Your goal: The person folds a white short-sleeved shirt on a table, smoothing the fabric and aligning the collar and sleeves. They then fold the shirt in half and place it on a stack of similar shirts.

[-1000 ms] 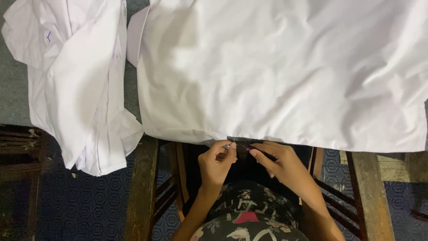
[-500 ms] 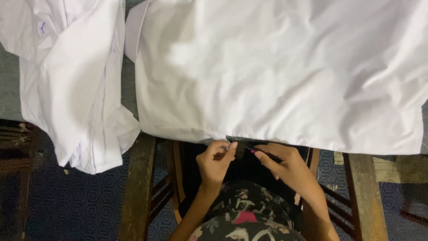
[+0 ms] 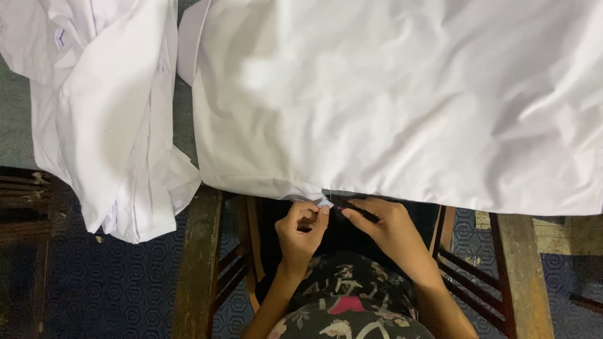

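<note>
Both hands meeting at near hem of white cloth (image 3: 402, 100) spread across desk, long axis left-right: left hand (image 3: 301, 229) pinching hem edge, right hand (image 3: 383, 226) pinched on small dark tool, fingertips almost touching.

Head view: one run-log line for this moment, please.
left hand pinching white cloth edge | right hand beside, fingertips meeting | second white garment left
</note>
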